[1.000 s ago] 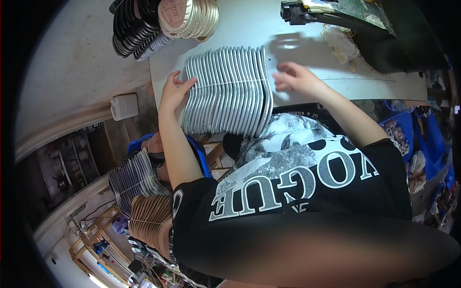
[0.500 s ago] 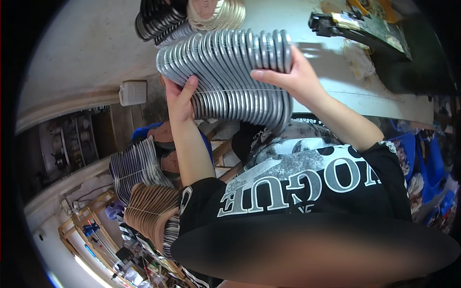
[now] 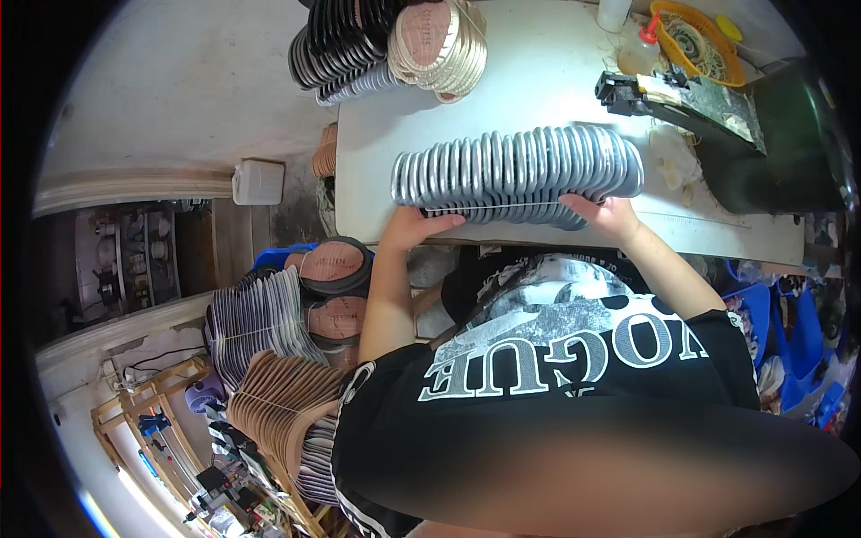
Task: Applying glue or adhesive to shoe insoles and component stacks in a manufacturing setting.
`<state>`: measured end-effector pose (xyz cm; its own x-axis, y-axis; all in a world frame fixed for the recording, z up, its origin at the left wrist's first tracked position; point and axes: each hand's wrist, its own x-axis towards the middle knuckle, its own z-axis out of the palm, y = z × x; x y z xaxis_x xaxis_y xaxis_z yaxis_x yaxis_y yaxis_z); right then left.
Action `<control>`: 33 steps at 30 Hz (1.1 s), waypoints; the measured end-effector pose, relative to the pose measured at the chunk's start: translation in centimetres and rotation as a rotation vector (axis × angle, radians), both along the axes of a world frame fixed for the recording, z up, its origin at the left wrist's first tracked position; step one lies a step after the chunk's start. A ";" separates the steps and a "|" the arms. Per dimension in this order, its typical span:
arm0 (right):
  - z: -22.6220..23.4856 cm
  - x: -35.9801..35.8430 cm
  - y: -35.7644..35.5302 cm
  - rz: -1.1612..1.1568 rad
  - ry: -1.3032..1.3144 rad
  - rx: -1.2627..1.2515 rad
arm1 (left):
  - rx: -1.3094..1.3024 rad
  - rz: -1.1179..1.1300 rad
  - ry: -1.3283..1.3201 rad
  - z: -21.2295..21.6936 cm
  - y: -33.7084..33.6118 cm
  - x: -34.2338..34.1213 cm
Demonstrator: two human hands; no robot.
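Observation:
A tied bundle of silver-grey shoe soles, standing side by side on edge, is at the front of the white table. A thin string runs across the row. My left hand grips the bundle's near left end, thumb lying along its near side. At the other end my right hand holds the near right part, its thumb on the soles and its fingers mostly hidden behind them. Whether the bundle touches the tabletop I cannot tell.
Bundles of black soles and cream soles lie at the table's far left. A clamp-like black tool, a red-tipped bottle and a yellow basket occupy the far right. More tied soles are stacked at my left.
The sole bundle has moved right and lower over the table, turning so its rounded ends face up. Both hands have moved with it, still gripping its ends.

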<state>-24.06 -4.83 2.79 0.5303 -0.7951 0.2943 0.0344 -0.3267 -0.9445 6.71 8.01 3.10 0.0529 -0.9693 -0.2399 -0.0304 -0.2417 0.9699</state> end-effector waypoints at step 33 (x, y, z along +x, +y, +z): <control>23.3 16.1 -12.8 -0.037 0.220 0.265 | -0.305 0.438 -0.098 26.7 -13.3 12.9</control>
<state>-7.95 -17.67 26.09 0.5276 -0.8484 -0.0432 -0.1865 -0.0661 -0.9802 19.57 -5.33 29.82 0.4759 -0.8763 0.0752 -0.0840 0.0399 0.9957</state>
